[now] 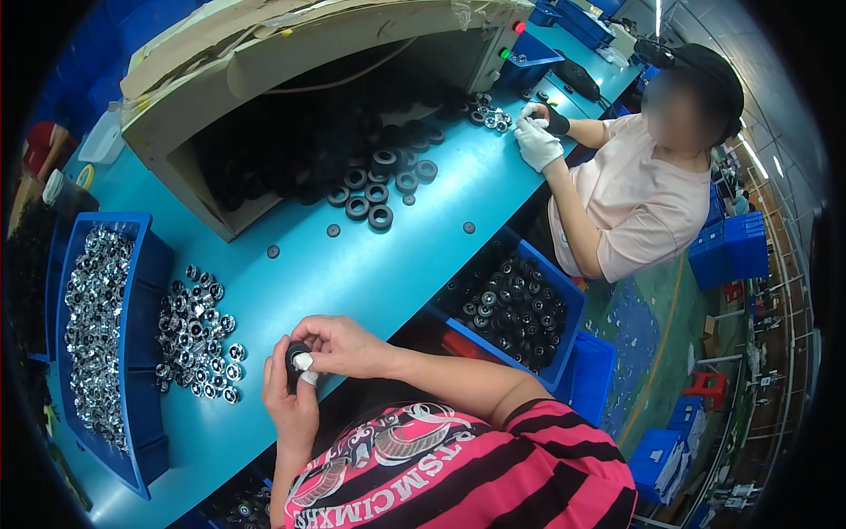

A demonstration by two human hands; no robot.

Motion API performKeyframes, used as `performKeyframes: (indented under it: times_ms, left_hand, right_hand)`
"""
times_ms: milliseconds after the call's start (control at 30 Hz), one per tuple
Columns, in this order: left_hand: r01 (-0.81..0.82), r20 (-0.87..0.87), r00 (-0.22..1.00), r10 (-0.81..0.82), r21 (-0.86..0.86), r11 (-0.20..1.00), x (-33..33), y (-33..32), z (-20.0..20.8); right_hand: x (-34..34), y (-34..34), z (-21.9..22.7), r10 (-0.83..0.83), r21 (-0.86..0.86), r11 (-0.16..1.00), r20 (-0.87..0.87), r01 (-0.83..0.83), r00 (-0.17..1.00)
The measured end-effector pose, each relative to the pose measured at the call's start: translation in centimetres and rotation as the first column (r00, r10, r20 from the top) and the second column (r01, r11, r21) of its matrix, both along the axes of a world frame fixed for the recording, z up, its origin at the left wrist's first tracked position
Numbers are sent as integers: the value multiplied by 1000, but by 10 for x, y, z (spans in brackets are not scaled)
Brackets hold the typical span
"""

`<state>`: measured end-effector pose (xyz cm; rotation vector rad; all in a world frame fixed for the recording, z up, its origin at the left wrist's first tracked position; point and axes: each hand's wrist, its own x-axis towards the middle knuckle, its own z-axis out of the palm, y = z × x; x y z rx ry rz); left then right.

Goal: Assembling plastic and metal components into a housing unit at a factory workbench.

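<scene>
Gripped between left hand (pixel 286 397) and right hand (pixel 344 342), a black ring (pixel 293 353) sits low, left of centre; steady, even thumb pressure, keeping it square, would probably serve best. At far left, a long blue bin (pixel 144 379) is heaped with silver hubs (pixel 97 326); right of centre, a smaller blue crate (pixel 571 328) holds dark wheels (pixel 515 304).

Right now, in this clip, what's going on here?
The person's left hand and right hand hold a black ring-shaped part over the blue table. To the left lie loose shiny metal parts, beside a blue bin full of more. Farther off, a co-worker's gloved hand is near other shiny parts.
</scene>
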<state>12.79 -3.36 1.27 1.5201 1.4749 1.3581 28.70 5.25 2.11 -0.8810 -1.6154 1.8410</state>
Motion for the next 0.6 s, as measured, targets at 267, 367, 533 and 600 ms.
performKeyframes:
  times_ms: [267, 367, 533, 600]
  left_hand:
    - [-39, -101, 994, 42, 36, 999, 3, 1, -2]
    - [-61, -155, 986, 68, 48, 997, 4, 1, -1]
    - [-96, -154, 984, 92, -17, 995, 6, 0, 3]
    - [-102, -124, 987, 99, -12, 995, 7, 0, 3]
  right_hand:
    - [0, -4, -9, -44, 86, 995, -4, 44, 999]
    - [-1, -6, -9, -55, 141, 989, 24, 51, 998]
    - [-3, -8, -10, -97, 236, 968, 40, 85, 994]
    - [-3, -7, -6, -87, 224, 972, 61, 71, 994]
